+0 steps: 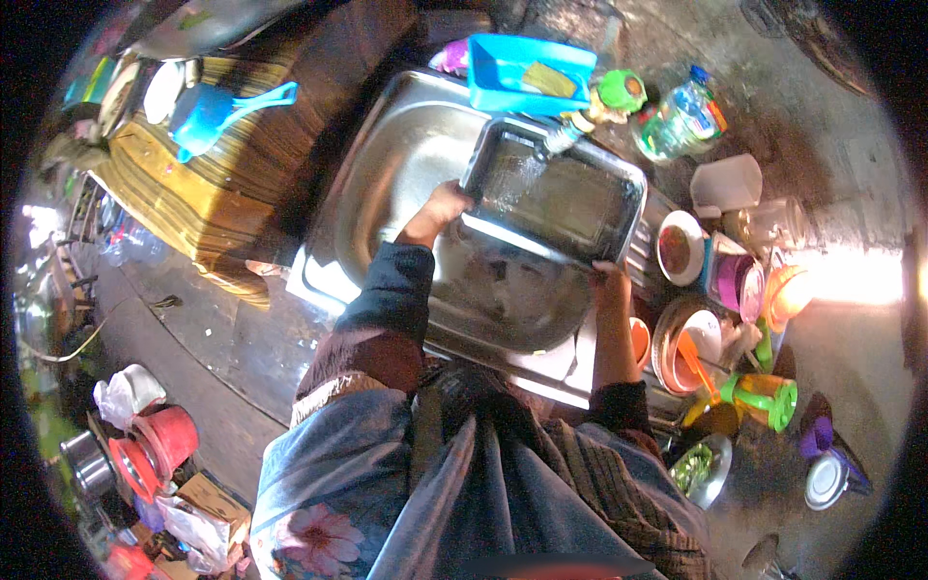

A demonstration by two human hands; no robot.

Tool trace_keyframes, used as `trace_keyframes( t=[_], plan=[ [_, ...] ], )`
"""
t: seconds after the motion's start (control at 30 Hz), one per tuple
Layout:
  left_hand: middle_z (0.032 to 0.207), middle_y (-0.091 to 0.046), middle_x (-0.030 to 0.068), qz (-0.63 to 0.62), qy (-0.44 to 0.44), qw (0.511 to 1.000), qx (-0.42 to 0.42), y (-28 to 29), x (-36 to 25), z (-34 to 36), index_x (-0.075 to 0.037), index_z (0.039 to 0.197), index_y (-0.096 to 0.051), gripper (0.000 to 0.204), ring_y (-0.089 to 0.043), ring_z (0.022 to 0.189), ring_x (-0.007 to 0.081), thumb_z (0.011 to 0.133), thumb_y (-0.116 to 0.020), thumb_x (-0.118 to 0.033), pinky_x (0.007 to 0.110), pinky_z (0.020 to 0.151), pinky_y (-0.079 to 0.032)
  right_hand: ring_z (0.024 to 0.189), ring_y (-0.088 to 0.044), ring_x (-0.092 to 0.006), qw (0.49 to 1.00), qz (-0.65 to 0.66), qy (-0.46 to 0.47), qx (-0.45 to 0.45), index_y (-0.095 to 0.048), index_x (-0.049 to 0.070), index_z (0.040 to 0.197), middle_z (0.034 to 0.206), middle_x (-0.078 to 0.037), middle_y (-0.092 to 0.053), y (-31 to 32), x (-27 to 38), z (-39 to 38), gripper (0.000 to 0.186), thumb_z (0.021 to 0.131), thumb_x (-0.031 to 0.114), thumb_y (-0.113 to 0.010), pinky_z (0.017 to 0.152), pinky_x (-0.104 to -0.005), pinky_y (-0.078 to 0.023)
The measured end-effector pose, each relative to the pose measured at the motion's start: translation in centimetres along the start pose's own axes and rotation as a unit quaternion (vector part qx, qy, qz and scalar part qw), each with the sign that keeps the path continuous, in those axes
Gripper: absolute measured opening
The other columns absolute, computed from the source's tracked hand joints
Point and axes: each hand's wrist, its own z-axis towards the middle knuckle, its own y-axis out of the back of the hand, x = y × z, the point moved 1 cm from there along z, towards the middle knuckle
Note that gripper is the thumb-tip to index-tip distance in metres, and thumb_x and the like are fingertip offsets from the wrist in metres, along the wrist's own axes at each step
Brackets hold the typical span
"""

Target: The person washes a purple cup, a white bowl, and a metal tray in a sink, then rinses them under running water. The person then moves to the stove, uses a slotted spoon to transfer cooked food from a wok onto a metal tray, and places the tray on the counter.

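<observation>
I hold a rectangular steel tray tilted over the steel sink. My left hand grips the tray's left edge. My right hand grips its near right corner. Water from the tap runs onto the tray's far side. The sink basin below the tray looks wet.
A blue plastic tray with a sponge lies behind the sink. A clear bottle, white jug, bowls and several coloured cups crowd the counter on the right. A blue dipper rests on a striped cloth at left. Red buckets stand on the floor.
</observation>
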Motion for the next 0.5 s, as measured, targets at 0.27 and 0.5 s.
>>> trace_keyframes(
  t=[0.27,0.5],
  plan=[
    [0.071,-0.058,0.0099,-0.156,-0.013,0.986,-0.049,7.5,-2.3,-8.1,0.004,0.091,-0.056,0.031,-0.053,0.065,0.0169,0.065,-0.059,-0.013,0.032,0.061,-0.043,0.098,-0.053,-0.0191,0.95,-0.31,-0.042,0.008,-0.043,0.015,0.125,0.114,-0.005,-0.052,-5.7,1.9,1.9,0.046,0.083,0.03,-0.054,0.067,-0.0364,-0.047],
    [0.087,-0.059,0.0206,0.186,-0.121,0.954,-0.2,8.8,-10.3,-17.1,-0.003,0.104,-0.054,0.042,-0.058,0.081,0.0343,0.063,-0.061,-0.011,0.039,0.072,-0.046,0.123,-0.031,-0.0236,0.807,-0.332,0.478,0.101,-0.032,0.004,0.13,0.136,-0.013,-0.029,-21.2,14.3,4.2,0.046,0.09,0.022,-0.043,0.101,-0.0342,-0.025]
  ],
)
